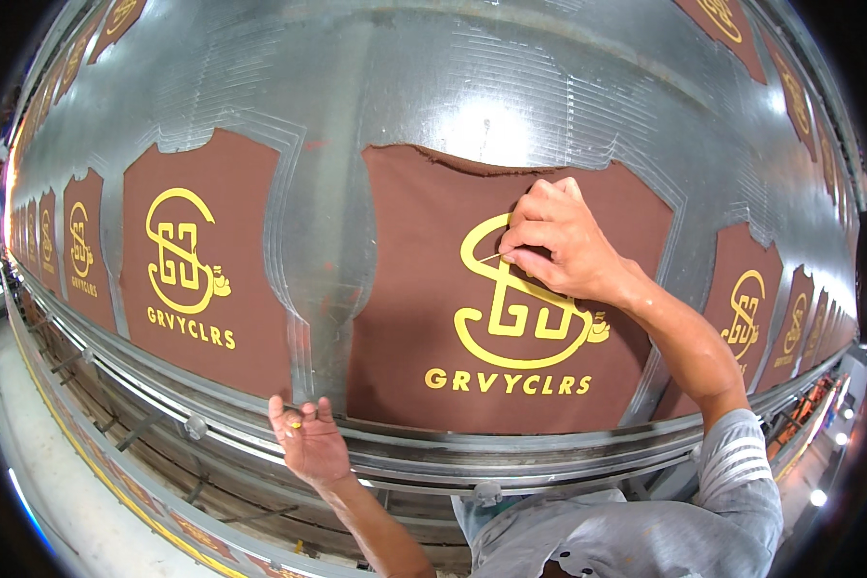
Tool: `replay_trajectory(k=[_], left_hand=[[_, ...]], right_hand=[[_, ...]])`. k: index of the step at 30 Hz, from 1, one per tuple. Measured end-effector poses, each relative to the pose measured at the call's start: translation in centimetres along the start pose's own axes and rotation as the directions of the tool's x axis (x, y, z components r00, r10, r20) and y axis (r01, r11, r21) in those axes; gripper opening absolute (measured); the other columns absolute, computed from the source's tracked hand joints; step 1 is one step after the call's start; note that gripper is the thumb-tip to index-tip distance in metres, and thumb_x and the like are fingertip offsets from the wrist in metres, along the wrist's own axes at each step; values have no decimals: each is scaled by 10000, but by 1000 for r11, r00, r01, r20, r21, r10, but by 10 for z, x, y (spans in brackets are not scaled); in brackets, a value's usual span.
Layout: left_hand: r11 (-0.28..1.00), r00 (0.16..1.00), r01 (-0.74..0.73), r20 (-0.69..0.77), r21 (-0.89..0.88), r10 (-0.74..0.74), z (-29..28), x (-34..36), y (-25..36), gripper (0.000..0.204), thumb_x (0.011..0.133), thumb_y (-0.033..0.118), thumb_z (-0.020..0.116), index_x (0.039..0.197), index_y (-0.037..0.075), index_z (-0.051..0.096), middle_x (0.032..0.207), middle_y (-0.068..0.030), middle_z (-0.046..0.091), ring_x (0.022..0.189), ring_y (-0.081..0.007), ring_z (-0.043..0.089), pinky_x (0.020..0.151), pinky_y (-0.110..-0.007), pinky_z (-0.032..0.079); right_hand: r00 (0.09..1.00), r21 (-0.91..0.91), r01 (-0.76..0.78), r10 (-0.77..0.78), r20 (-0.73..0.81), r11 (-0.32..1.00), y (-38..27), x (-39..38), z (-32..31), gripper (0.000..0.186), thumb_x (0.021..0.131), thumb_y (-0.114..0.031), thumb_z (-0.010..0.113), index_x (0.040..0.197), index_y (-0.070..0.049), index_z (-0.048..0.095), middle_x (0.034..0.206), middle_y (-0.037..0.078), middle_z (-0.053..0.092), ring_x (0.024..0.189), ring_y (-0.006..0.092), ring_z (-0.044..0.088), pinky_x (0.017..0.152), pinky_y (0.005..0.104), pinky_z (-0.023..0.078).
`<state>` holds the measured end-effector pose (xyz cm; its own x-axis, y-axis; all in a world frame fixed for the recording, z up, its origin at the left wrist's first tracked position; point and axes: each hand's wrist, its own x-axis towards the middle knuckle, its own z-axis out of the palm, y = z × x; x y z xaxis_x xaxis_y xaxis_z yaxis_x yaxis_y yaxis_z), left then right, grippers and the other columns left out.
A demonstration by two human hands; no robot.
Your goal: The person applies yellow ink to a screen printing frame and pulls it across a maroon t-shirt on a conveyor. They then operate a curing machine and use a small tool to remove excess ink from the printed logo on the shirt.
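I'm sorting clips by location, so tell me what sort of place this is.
Probably a garment-printing workshop: many brown, shirt-shaped fabric panels bearing matching yellow printed emblems lie flat along a long grey, shiny table, with silver metal rails along its near edge.

Right of the centre, the right hand [564, 241] pinches a thin pointed tool [492, 257] over the yellow print [520, 364] of a brown fabric panel [400, 289]. At the lower left, the left hand [310, 443] is turned upward with half-bent fingers, near the edge of the grey table [328, 202].
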<state>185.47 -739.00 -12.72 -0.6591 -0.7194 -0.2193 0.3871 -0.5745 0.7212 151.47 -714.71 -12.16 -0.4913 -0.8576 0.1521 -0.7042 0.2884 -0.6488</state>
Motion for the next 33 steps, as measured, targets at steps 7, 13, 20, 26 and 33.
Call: replay_trajectory(k=[7, 13, 20, 26, 33], left_hand=[[994, 990, 99, -97, -50, -103, 52, 5, -37, 442, 916, 110, 619, 1312, 15, 447, 913, -56, 687, 985, -249, 666, 943, -483, 518], [958, 948, 262, -157, -120, -279, 127, 21, -76, 362, 921, 62, 600, 1266, 8, 508, 1061, -129, 673, 1094, -304, 637, 1009, -462, 494], [889, 921, 369, -27, -272, -390, 171, 22, -102, 275, 950, 56, 562, 1218, -4, 562, 1064, -94, 674, 1164, -298, 601, 1068, -455, 467], [893, 912, 379, -63, -242, -404, 176, 24, -102, 263, 953, 51, 559, 1210, -6, 566, 1094, -131, 668, 1157, -271, 607, 1054, -417, 484], [883, 907, 394, -46, -253, -418, 173, 22, -104, 268, 958, 39, 546, 1221, -17, 557, 1111, -140, 660, 1149, -267, 612, 1037, -396, 499]], right_hand=[[1000, 74, 8, -6, -21, 997, 1, 0, -5, 48, 772, -89, 699, 795, -112, 664, 789, -14, 544, 813, 191, 486, 789, 362, 327], [900, 459, -221, 362, -243, 860, -41, -7, -10, 24, 807, -12, 645, 828, -24, 643, 867, 54, 616, 818, 168, 575, 755, 314, 467], [818, 886, -169, 563, -119, 432, -110, -35, 29, 62, 857, 87, 570, 864, 29, 547, 1017, 124, 571, 883, 133, 577, 769, 278, 510], [779, 909, -157, 614, -127, 387, -111, -29, 40, 68, 843, 81, 577, 848, 19, 553, 1007, 111, 574, 890, 125, 568, 782, 271, 493], [791, 908, -180, 604, -95, 378, -111, -24, 34, 48, 848, 65, 587, 861, 25, 566, 988, 105, 577, 886, 121, 562, 775, 270, 486]])
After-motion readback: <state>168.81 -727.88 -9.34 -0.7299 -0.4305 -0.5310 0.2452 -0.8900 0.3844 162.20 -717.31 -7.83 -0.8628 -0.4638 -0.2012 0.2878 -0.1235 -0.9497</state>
